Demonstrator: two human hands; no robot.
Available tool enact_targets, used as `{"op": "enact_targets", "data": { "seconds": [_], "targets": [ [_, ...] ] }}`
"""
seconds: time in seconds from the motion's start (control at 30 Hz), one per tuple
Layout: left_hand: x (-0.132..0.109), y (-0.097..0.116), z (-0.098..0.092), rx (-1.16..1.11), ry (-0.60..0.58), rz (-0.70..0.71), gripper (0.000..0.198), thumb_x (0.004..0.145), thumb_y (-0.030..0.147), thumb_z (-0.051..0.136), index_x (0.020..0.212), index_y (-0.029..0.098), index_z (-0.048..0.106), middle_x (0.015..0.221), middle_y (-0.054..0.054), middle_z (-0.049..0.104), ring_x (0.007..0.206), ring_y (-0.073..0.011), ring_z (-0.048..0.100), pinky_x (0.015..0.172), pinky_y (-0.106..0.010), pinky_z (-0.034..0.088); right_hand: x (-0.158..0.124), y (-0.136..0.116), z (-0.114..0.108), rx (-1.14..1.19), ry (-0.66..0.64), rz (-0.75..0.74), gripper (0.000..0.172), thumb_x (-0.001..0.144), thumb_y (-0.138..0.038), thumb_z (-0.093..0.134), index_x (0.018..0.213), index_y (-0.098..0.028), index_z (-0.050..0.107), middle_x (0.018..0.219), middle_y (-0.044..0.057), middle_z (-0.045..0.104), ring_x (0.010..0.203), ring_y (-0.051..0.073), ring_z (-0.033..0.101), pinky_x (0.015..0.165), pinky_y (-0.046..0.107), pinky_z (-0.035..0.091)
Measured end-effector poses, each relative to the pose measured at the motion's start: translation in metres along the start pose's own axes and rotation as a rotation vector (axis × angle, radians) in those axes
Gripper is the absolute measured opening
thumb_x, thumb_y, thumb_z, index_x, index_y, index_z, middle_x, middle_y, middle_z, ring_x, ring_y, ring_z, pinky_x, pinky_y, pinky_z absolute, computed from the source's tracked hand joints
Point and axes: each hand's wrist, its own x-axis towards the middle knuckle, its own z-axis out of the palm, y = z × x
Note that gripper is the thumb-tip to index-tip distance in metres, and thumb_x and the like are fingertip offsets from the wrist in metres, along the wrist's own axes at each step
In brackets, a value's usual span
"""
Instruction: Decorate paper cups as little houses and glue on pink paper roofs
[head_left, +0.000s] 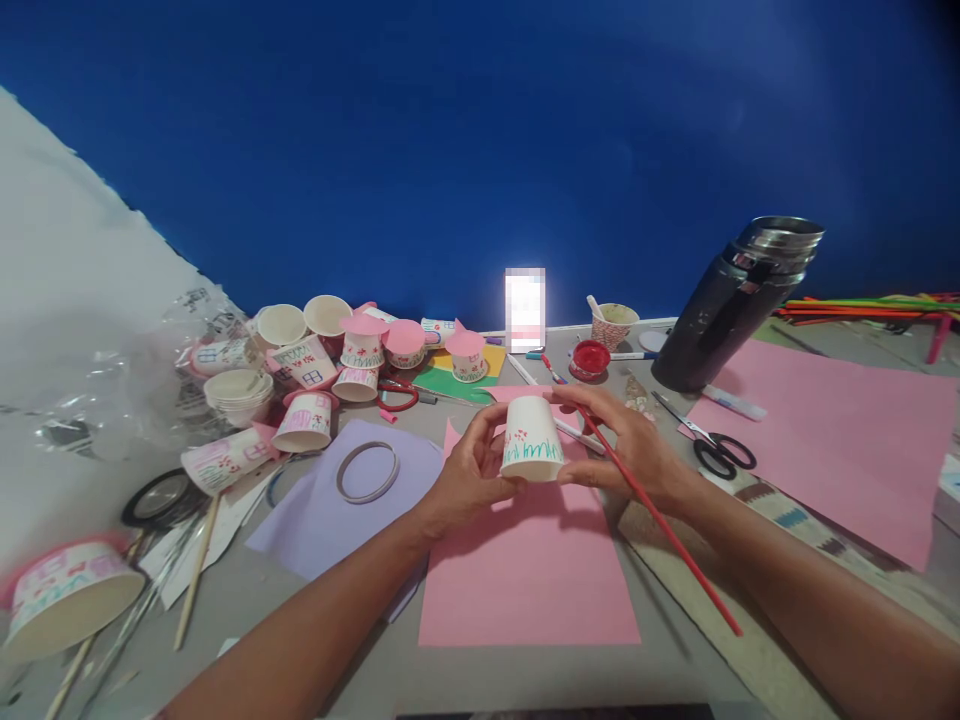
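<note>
- The left hand (480,455) is closed around the left side of a white paper cup (532,440), thumb at the rim.
- The right hand (630,445) grips the cup's other side, thumb near the rim, fingers reaching along its upper part; a red stick (660,525) slants across this hand, its lower end pointing toward the table's near right corner.
- The cup is upside down, its wide mouth lowest, raised over a pink sheet (529,590); red marks and a green zigzag run around it.
- That sheet lies on the grey table (390,665), reaching toward the near edge.
- To its left, a purple sheet (322,540) carries a grey ring (367,499).
- Decorated cups, some with pink paper tops, crowd the table's left side, one pink-topped cup (469,362) standing toward the back edge.
- Near the back edge sits a red pot (590,358).
- Toward the right edge, a dark flask (724,320) stands tilted in view, with black-handled scissors (709,438) lying just nearer.
</note>
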Motion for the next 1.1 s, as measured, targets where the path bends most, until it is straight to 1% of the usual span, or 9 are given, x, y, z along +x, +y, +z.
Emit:
{"op": "enact_targets", "data": {
  "seconds": [0.1, 0.2, 0.43, 0.67, 0.77, 0.83, 0.93, 1.0, 1.1],
  "targets": [
    [0.0, 0.0, -0.005, 0.055, -0.029, 0.052, 0.093, 0.068, 0.031, 0.094, 0.148, 0.033, 0.045, 0.162, -0.012, 0.04, 0.15, -0.0374, 0.041, 0.117, -0.051, 0.043, 0.0, 0.002, -0.002, -0.073, -0.013, -0.04, 0.075, 0.079, -0.053, 0.085, 0.142, -0.024, 0.057, 0.132, 0.015, 0.07, 0.115, 0.034, 0.068, 0.094, 0.05, 0.056],
    [-0.001, 0.005, -0.011, 0.178, -0.047, 0.082, 0.098, 0.074, 0.035, 0.091, 0.156, 0.038, 0.037, 0.17, -0.008, 0.029, 0.159, -0.0349, 0.025, 0.125, -0.053, 0.032, 0.0, 0.003, -0.004, -0.166, -0.039, -0.089, 0.075, 0.078, -0.053, 0.086, 0.14, -0.023, 0.058, 0.13, 0.016, 0.07, 0.115, 0.037, 0.066, 0.095, 0.054, 0.055],
    [-0.004, 0.017, -0.011, 0.642, -0.104, 0.134, 0.085, 0.08, 0.04, 0.085, 0.153, 0.036, 0.042, 0.157, -0.009, 0.043, 0.148, -0.0329, 0.041, 0.12, -0.053, 0.04, 0.001, 0.003, -0.001, -0.213, -0.152, -0.069, 0.074, 0.078, -0.056, 0.085, 0.138, -0.021, 0.06, 0.122, 0.016, 0.071, 0.107, 0.036, 0.065, 0.09, 0.054, 0.056],
    [-0.003, 0.017, -0.015, 0.649, -0.168, 0.049, 0.085, 0.075, 0.028, 0.086, 0.15, 0.037, 0.045, 0.147, -0.007, 0.048, 0.14, -0.0314, 0.048, 0.117, -0.055, 0.045, 0.001, 0.003, 0.004, -0.141, -0.161, -0.078, 0.082, 0.075, -0.053, 0.089, 0.143, -0.022, 0.057, 0.124, 0.015, 0.072, 0.109, 0.034, 0.067, 0.091, 0.049, 0.058],
    [-0.001, 0.016, -0.017, 0.619, -0.127, 0.069, 0.081, 0.072, 0.024, 0.086, 0.144, 0.035, 0.05, 0.144, -0.007, 0.049, 0.137, -0.0312, 0.051, 0.115, -0.055, 0.048, 0.001, 0.003, 0.003, -0.072, -0.108, -0.075, 0.075, 0.079, -0.052, 0.085, 0.144, -0.025, 0.058, 0.129, 0.015, 0.071, 0.113, 0.034, 0.068, 0.093, 0.049, 0.058],
    [0.001, 0.016, -0.017, 0.617, -0.044, 0.087, 0.078, 0.072, 0.024, 0.085, 0.142, 0.031, 0.05, 0.143, -0.009, 0.048, 0.136, -0.0321, 0.05, 0.114, -0.055, 0.049, 0.0, 0.0, 0.0, 0.014, -0.018, -0.047, 0.057, 0.089, -0.047, 0.077, 0.14, -0.028, 0.062, 0.13, 0.013, 0.073, 0.112, 0.031, 0.071, 0.093, 0.047, 0.059],
    [0.002, 0.016, -0.018, 0.634, 0.057, 0.112, 0.073, 0.074, 0.027, 0.083, 0.14, 0.028, 0.051, 0.139, -0.011, 0.048, 0.134, -0.0325, 0.051, 0.114, -0.055, 0.048, -0.002, -0.003, -0.007, 0.17, 0.188, 0.083, 0.026, 0.1, -0.04, 0.064, 0.122, -0.029, 0.074, 0.111, 0.007, 0.08, 0.099, 0.026, 0.075, 0.082, 0.039, 0.06],
    [0.003, 0.016, -0.018, 0.657, 0.082, 0.118, 0.072, 0.073, 0.025, 0.081, 0.139, 0.028, 0.051, 0.136, -0.011, 0.048, 0.133, -0.0314, 0.05, 0.113, -0.053, 0.048, -0.001, -0.004, -0.012, 0.296, 0.284, 0.1, 0.024, 0.102, -0.041, 0.061, 0.112, -0.028, 0.079, 0.09, 0.005, 0.08, 0.078, 0.021, 0.072, 0.066, 0.033, 0.056],
    [0.003, 0.019, -0.016, 0.707, 0.094, 0.096, 0.071, 0.072, 0.024, 0.081, 0.136, 0.028, 0.052, 0.133, -0.01, 0.047, 0.131, -0.0306, 0.049, 0.111, -0.051, 0.049, -0.001, -0.006, -0.016, 0.411, 0.279, 0.046, 0.031, 0.102, -0.048, 0.061, 0.1, -0.027, 0.083, 0.073, 0.003, 0.071, 0.062, 0.016, 0.059, 0.053, 0.03, 0.046]
  ]
}}
